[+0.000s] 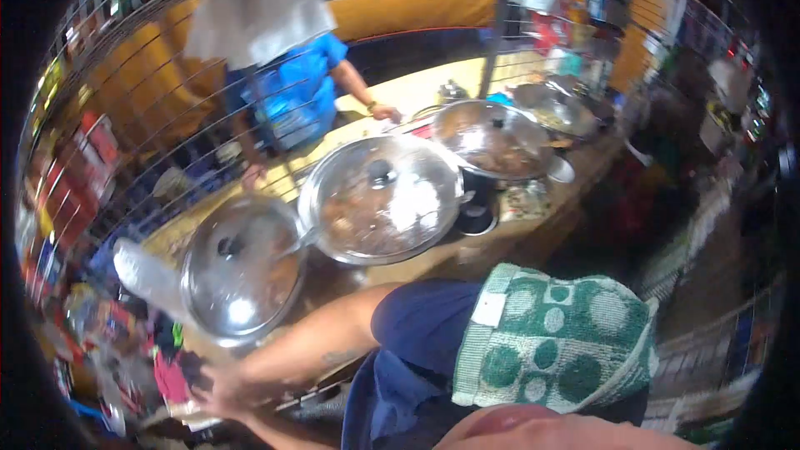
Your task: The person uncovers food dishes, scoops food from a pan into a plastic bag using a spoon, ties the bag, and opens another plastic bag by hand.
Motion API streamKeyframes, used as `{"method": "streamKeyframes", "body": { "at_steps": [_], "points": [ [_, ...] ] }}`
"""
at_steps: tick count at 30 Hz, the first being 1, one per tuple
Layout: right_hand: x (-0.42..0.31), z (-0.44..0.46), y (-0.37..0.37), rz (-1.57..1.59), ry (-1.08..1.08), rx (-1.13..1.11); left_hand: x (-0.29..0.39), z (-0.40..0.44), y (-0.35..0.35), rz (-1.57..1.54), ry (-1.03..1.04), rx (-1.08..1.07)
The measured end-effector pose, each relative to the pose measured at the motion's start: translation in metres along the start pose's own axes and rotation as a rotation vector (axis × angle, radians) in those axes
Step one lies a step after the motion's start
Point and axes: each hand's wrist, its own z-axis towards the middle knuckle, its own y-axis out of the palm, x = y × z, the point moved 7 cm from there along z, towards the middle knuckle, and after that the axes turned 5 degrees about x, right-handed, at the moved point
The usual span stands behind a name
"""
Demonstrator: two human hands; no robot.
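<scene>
Bare arms reach toward the lower left. My right hand (221, 385), on the tattooed arm below a navy sleeve, is right beside a pink cloth (171, 377) with a dark part. Motion blur smears its fingers, so I cannot tell whether they grip the cloth. From the bottom edge, my left forearm (279, 432) comes to the same spot. Its hand overlaps the right one and its fingers are not distinct. Just above the hands stands a round pot with a clear domed lid (242, 271). A green and white patterned towel (554, 337) lies over my right shoulder.
More lidded pots of food, a large one (379, 200) and another (492, 137), line the counter (333, 279). A black cup (477, 210) stands beside them. Behind a wire grille (167, 108), a person in a blue shirt (296, 87) rests a hand near the pots.
</scene>
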Motion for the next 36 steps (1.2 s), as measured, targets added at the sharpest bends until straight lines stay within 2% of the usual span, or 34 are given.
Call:
{"method": "streamKeyframes", "body": {
  "at_steps": [4,5,6,8,9,10,11,12,13,15,16,17,18,20,22,23,24,25,26,28,29,30,31,32,34,36],
  "points": [
    [-0.067,-0.027,-0.09,0.027,-0.258,-0.104,0.019,0.027,0.043,0.408,0.171,-0.348],
    [-0.079,-0.034,-0.119,-0.087,-0.199,-0.192,0.021,0.032,0.048,0.442,0.215,-0.399],
    [-0.1,-0.049,-0.162,-0.072,-0.236,-0.141,0.028,0.037,0.05,0.449,0.244,-0.41],
    [-0.13,-0.075,-0.255,-0.611,-0.386,0.036,0.057,0.041,0.046,0.427,0.272,-0.383],
    [-0.137,-0.085,-0.293,-0.866,-0.407,0.006,0.075,0.041,0.03,0.358,0.247,-0.283],
    [-0.155,-0.107,-0.349,-0.643,-0.647,0.3,0.088,0.042,0.017,0.256,0.261,-0.222],
    [-0.154,-0.119,-0.397,-0.934,-0.637,0.373,0.099,0.041,0.006,0.151,0.281,-0.09],
    [-0.154,-0.134,-0.446,-1.129,-0.549,0.506,0.109,0.039,-0.007,0.051,0.298,0.043],
    [-0.156,-0.145,-0.494,-1.357,-0.449,0.63,0.108,0.045,-0.004,0.014,0.244,-0.031],
    [-0.156,-0.183,-0.588,-1.614,-0.195,0.65,0.121,0.05,-0.001,-0.078,0.067,-0.148],
    [-0.152,-0.208,-0.641,-1.594,-0.059,0.835,0.197,0.026,-0.032,-0.223,0.254,-0.126],
    [-0.144,-0.232,-0.69,-1.493,0.034,0.924,0.238,0.019,-0.04,-0.162,0.242,-0.117],
    [-0.135,-0.26,-0.737,-1.279,0.195,1.116,0.274,0.012,-0.044,-0.098,0.232,-0.109],
    [-0.134,-0.314,-0.805,-1.304,-0.002,1.538,0.365,-0.016,-0.056,-0.144,0.38,-0.036],
    [-0.128,-0.349,-0.85,-1.487,-0.02,1.717,0.432,-0.04,-0.045,-0.275,0.439,-0.181],
    [-0.122,-0.358,-0.869,-1.471,-0.02,1.711,0.471,-0.058,-0.043,-0.413,0.559,-0.204],
    [-0.114,-0.363,-0.885,-1.445,0.091,1.675,0.509,-0.078,-0.04,-0.551,0.678,-0.229],
    [-0.107,-0.366,-0.901,-1.42,0.199,1.634,0.547,-0.096,-0.038,-0.619,0.727,-0.302],
    [-0.104,-0.367,-0.912,-1.408,0.198,1.624,0.583,-0.116,-0.036,-0.688,0.774,-0.375],
    [-0.09,-0.364,-0.938,-1.414,0.337,1.453,0.639,-0.151,-0.024,-0.761,0.757,-0.578],
    [-0.091,-0.366,-0.941,-1.402,0.339,1.444,0.662,-0.167,-0.017,-0.781,0.751,-0.663],
    [-0.09,-0.367,-0.945,-1.244,0.325,1.399,0.683,-0.182,-0.01,-0.803,0.745,-0.746],
    [-0.085,-0.368,-0.949,-1.088,0.31,1.35,0.706,-0.194,-0.01,-0.836,0.846,-0.71],
    [-0.075,-0.373,-0.962,-1.079,0.312,1.345,0.726,-0.206,-0.01,-0.867,0.948,-0.674],
    [-0.074,-0.374,-0.98,-1.013,-0.046,1.243,0.76,-0.226,0.008,-0.891,0.942,-0.839],
    [-0.077,-0.376,-0.988,-1.11,0.038,1.151,0.786,-0.242,0.025,-0.997,0.931,-0.948]
  ]
}}
